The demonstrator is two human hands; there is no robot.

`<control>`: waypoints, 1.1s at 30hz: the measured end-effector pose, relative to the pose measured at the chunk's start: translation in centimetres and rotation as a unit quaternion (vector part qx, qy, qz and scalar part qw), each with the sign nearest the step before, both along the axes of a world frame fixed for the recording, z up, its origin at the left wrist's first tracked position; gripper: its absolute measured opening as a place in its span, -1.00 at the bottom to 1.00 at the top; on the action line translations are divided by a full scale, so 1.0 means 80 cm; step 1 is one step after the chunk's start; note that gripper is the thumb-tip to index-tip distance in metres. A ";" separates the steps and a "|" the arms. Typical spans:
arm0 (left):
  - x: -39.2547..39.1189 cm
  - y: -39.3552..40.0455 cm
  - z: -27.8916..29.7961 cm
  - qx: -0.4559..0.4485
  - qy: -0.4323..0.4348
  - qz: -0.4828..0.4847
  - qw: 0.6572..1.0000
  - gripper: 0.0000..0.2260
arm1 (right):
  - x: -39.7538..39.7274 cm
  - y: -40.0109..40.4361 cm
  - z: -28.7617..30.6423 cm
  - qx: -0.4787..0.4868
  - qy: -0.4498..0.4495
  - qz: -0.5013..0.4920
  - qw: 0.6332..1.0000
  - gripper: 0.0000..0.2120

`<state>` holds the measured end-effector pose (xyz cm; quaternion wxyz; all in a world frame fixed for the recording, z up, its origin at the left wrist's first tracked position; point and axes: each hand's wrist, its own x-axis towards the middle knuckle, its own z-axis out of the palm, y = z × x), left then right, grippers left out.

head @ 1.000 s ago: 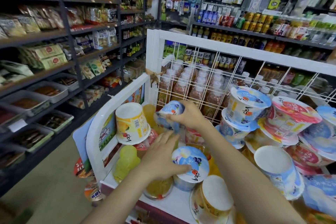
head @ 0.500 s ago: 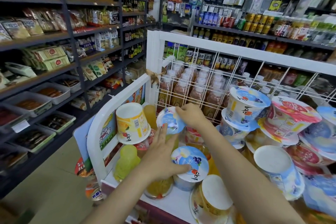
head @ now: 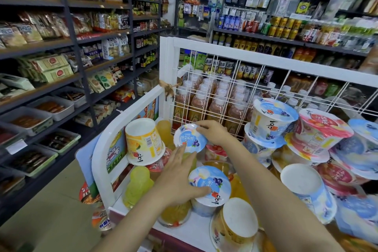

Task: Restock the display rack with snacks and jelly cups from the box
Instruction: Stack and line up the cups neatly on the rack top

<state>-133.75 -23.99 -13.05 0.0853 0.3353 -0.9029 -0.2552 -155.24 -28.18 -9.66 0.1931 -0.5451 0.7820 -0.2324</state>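
At the near edge of the display rack (head: 106,149), a yellow-walled jelly cup (head: 235,225) lies on its side with its white base toward the camera, beside loose yellow jelly pieces (head: 138,183) on the white shelf floor. Just behind, the left hand (head: 180,178) rests over a blueberry-lidded cup (head: 210,184): thumb laid flat on the foil lid, fingers straight and spread forward, nothing gripped. Judged purpose: steadying this cup while the one beyond is seated.

Further in, the right hand (head: 212,132) holds a second blueberry cup (head: 189,138) by its far rim, fingers curled over the edge, lid tilted toward the viewer. The cup sits in the rack's left rear corner, close to the wire grid back (head: 255,88), above red- and orange-lidded cups. It appears to be in the course of placement, not yet settled level.

To its left an orange-flavour cup (head: 145,141) stands inverted, base up, leaning against the white rounded side frame. To the right, blueberry and strawberry cups (head: 319,129) are piled irregularly, several tilted or upended; the stack looks liable to slide if knocked.

Condition of stock: foil lids intact, printed with fruit on pale blue or pink; no leakage seen. The supply box is not in view.

Beyond the grid stand capped drink bottles (head: 206,100), and store shelving (head: 61,51) further off.
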 end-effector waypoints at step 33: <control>0.000 0.000 0.001 0.002 0.021 -0.001 1.000 0.00 | -0.005 0.024 -0.012 0.007 0.043 -0.011 0.999 -0.23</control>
